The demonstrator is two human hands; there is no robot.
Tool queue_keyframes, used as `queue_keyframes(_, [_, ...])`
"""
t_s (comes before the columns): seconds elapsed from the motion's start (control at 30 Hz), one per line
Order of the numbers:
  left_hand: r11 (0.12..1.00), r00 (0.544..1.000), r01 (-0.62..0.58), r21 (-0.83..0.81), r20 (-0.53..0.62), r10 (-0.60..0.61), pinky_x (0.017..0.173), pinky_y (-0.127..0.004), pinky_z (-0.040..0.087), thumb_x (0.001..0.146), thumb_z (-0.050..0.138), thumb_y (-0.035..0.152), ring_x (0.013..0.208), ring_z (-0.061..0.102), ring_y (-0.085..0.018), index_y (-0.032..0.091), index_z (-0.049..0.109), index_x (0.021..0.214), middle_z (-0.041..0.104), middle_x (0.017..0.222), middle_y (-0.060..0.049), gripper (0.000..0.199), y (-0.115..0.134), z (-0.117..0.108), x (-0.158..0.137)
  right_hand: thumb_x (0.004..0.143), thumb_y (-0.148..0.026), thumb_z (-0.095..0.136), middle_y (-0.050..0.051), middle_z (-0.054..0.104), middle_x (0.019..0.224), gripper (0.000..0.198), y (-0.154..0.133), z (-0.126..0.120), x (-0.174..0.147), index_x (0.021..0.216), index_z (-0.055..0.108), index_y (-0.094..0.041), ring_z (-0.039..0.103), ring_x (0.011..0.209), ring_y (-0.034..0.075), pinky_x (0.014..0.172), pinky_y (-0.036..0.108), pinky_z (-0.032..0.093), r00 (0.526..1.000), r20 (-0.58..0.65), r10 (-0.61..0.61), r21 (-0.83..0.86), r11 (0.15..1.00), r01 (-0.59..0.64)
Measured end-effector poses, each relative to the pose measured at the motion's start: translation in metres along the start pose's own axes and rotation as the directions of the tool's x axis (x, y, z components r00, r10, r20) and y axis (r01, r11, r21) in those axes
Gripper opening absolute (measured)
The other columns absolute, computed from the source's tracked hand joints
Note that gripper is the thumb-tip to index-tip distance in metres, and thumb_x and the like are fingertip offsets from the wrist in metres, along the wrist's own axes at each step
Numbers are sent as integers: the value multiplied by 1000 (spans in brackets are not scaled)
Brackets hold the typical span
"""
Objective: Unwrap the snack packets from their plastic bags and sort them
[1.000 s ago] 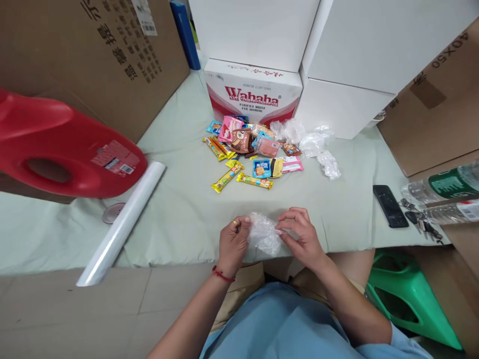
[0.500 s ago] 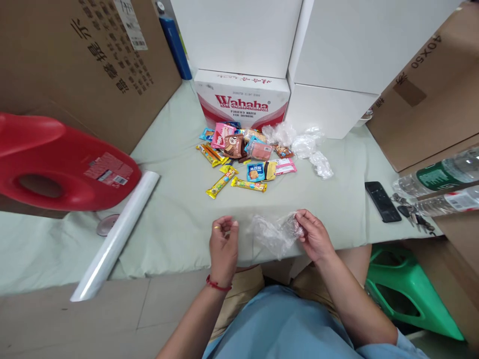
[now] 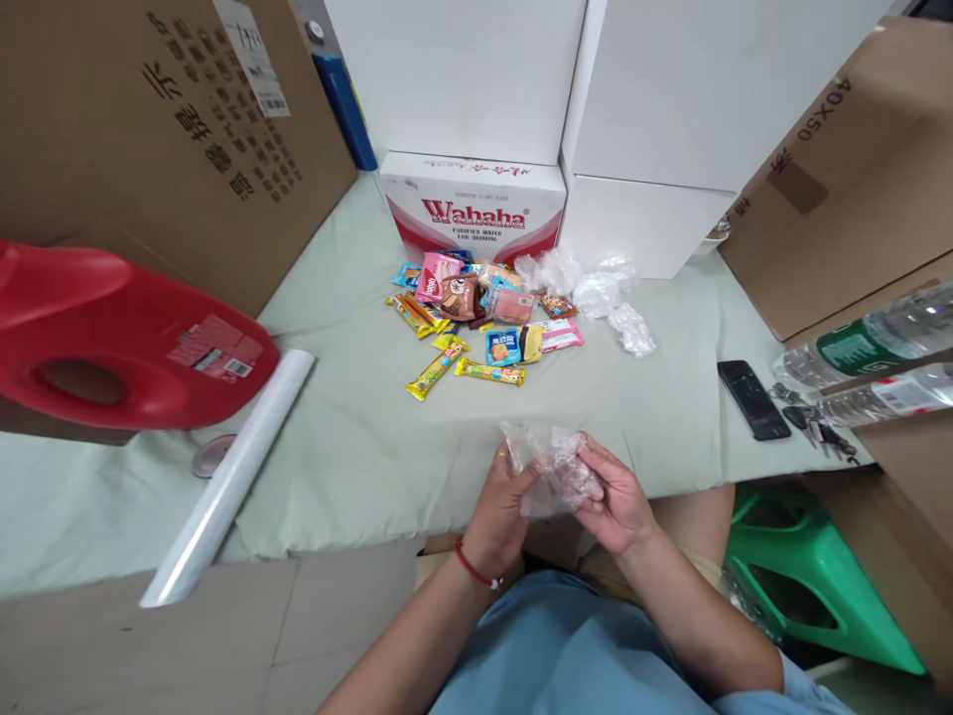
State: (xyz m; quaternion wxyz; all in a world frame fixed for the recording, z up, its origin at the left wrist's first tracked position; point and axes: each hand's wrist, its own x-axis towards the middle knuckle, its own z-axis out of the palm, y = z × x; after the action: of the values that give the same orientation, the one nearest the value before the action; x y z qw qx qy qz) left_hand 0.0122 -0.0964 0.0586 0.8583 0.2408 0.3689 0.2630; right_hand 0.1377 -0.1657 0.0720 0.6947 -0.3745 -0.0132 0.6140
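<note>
Pale green cloth [image 3: 357, 427] is spread before me, with white boxes [image 3: 462, 79] standing behind the wrapped snacks [image 3: 461, 298]. Near the cloth's front edge, I have one clear plastic bag [image 3: 547, 482]: my left hand [image 3: 500, 511] grasps its left side with the fingers, and my right hand [image 3: 617, 501] grips the crumpled right part. More crumpled plastic [image 3: 600, 291] lies beside the snacks.

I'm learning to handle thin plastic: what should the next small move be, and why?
Probably draw the left hand and right hand gently apart to spread the clear plastic bag: both hold it, and it is crumpled between them.
</note>
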Motion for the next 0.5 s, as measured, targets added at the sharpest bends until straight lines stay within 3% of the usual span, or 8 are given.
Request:
queue_keyframes(0.07, [1000, 998, -12, -12, -54, 11, 74, -26, 52, 59, 94, 32, 79, 66, -14, 18, 62, 112, 73, 108, -6, 63, 5, -6, 4, 74, -29, 87, -11, 45, 53, 30, -8, -3, -1, 83, 61, -18, 20, 38, 1, 32, 11, 25, 998, -30, -51, -21, 998, 51])
queue_keyframes(0.17, [1000, 990, -3, -11, -143, 2, 66, -22, 48, 52, 94, 21, 69, 61, -9, 19, 65, 112, 72, 97, -1, 66, 15, -22, 6, 73, -31, 87, -9, 50, 59, 31, -25, -13, 0, 81, 60, -19, 26, 39, 1, 33, 11, 25, 982, -101, -158, -109, 983, 147])
queue_keyframes(0.27, [1000, 987, -20, -9, -162, 18, 64, -19, 47, 51, 93, 17, 68, 59, -8, 22, 66, 114, 67, 86, 4, 68, 25, -39, 3, 72, -34, 87, -8, 50, 61, 31, -39, -26, 4, 80, 61, -19, 29, 41, 2, 34, 13, 25, 957, -161, -240, -230, 952, 200])
queue_keyframes(0.5, [976, 961, -172, 134, -193, 196, 69, -17, 50, 54, 92, 20, 77, 57, -8, 25, 66, 123, 61, 93, 2, 74, 43, -72, -4, 70, -44, 88, -7, 50, 63, 36, -53, -51, 16, 80, 63, -20, 35, 47, 5, 39, 17, 26, 895, -194, -401, -472, 838, 273])
